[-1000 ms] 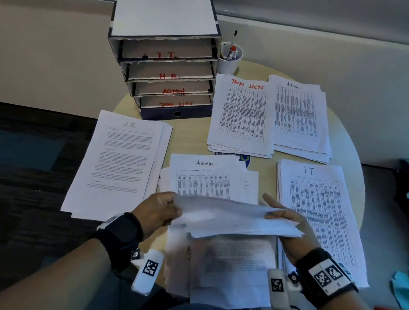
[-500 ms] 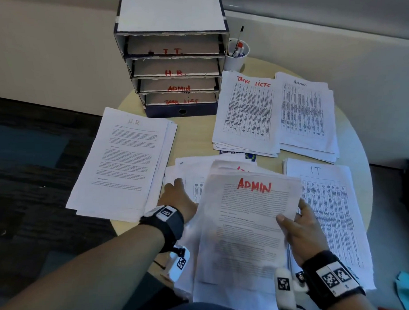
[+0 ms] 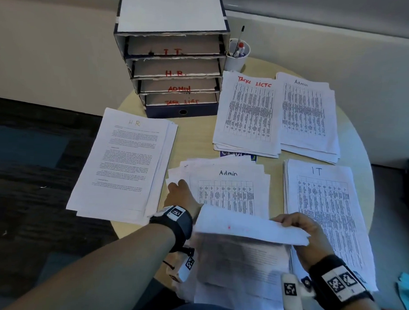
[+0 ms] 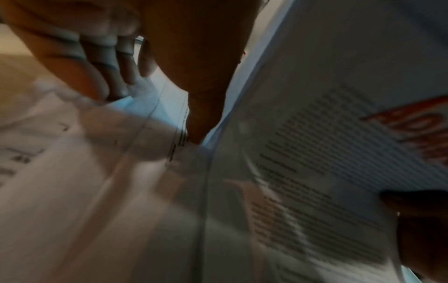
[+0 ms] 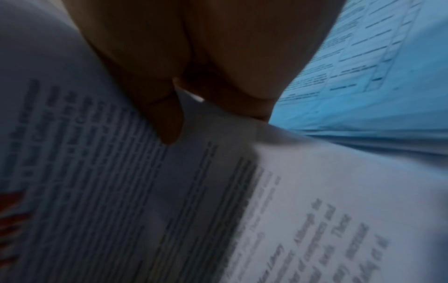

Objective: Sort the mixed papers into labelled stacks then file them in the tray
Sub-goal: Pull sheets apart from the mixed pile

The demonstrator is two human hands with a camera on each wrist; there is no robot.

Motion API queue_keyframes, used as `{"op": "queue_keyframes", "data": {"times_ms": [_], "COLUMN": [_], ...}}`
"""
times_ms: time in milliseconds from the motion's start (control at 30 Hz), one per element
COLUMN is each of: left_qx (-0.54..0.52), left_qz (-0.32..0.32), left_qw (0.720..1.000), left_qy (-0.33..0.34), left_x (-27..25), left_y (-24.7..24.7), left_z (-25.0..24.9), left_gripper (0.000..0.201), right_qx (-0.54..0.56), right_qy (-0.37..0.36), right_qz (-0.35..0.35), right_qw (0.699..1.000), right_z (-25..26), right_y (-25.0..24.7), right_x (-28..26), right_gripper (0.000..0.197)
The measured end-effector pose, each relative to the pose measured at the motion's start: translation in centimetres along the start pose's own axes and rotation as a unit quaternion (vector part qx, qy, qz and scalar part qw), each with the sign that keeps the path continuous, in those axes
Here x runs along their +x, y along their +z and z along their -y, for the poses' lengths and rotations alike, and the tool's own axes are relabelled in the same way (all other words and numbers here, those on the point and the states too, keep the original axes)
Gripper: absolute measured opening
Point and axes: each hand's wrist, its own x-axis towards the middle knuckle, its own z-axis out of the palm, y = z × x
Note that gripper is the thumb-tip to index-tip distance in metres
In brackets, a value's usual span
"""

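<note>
A loose mixed pile lies at the table's near middle, topped by a table sheet headed "Admin" in black. My left hand holds the pile's left edge; in the left wrist view the left hand has its thumb on a sheet and its fingers curled at the edge. My right hand grips a bundle of lifted sheets, tipped back toward me. The right wrist view shows the right hand with its thumb on printed text, red lettering at the left. The filing tray stands at the back.
Sorted stacks surround the pile: H.R. on the left, Tasks Lists and Admin behind, IT on the right. A white cup of pens stands beside the tray. The round table's edge curves close to the right stacks.
The sheets with the red ADMIN heading, face up half a second ago, have tipped back toward me, uncovering the black "Admin" table sheet. My left hand stayed at the pile's left edge.
</note>
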Motion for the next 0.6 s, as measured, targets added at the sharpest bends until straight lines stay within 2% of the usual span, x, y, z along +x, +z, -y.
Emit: {"op": "queue_keyframes", "data": {"times_ms": [133,267,300,400,467,500,567,600], "left_qx": [-0.032,-0.043,-0.041,0.004,0.047,0.055,0.049,0.034], "left_qz": [0.034,0.02,0.004,-0.038,-0.031,-0.02,0.007,0.016], "left_qw": [0.999,0.998,0.998,0.998,0.997,0.997,0.998,0.999], "left_qy": [0.022,0.037,0.038,0.052,0.054,0.045,0.024,0.013], "left_x": [0.7,0.6,0.4,-0.2,-0.4,-0.3,0.2,0.5], "left_y": [-0.1,0.2,0.4,1.1,1.1,0.9,0.3,0.0], "left_z": [0.5,0.7,0.6,-0.1,-0.7,-1.1,-1.7,-1.8], "left_gripper": [0.063,0.039,0.043,0.074,0.091,0.094,0.089,0.083], "right_qx": [0.03,0.113,0.122,0.15,0.169,0.198,0.246,0.259], "right_qy": [0.021,0.035,0.038,0.048,0.058,0.056,0.093,0.096], "right_qz": [-0.052,-0.05,-0.053,-0.049,-0.048,-0.074,-0.17,-0.192], "right_qw": [0.998,0.992,0.99,0.986,0.983,0.976,0.95,0.942], "right_z": [0.2,0.1,0.1,-0.1,0.2,0.3,0.8,1.2], "right_y": [-0.4,-0.4,-0.5,-1.5,-0.9,-0.3,1.7,2.2], "right_x": [0.3,0.7,0.6,0.5,0.0,-0.3,-0.5,-0.6], "right_gripper": [0.025,0.025,0.025,0.028,0.017,0.017,0.056,0.065]}}
